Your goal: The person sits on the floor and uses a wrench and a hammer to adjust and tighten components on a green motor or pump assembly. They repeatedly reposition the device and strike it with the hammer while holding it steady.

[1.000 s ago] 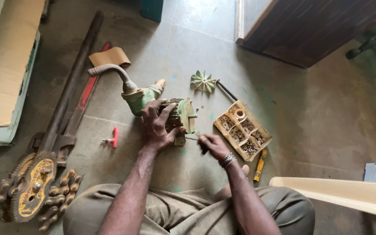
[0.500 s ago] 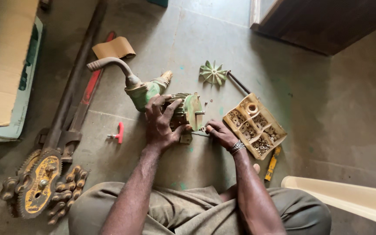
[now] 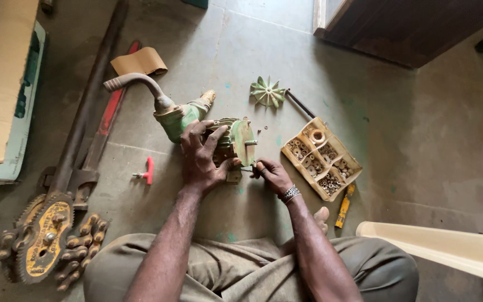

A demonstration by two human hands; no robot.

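Presently: your left hand (image 3: 202, 159) clamps green pump body (image 3: 227, 140) at floor centre; right hand (image 3: 272, 174) fingers pinched on small tool at end plate. Impeller (image 3: 268, 91) lies apart; reassembly judged incomplete.

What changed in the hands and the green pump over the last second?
The right hand came in from the lower right to the pump's end plate; whether it grips a small tool cannot be told. The left hand stayed clamped over the green pump body. The fan wheel, compartment tray, red tool and chain wrench lie as before; only the camera view shifted.
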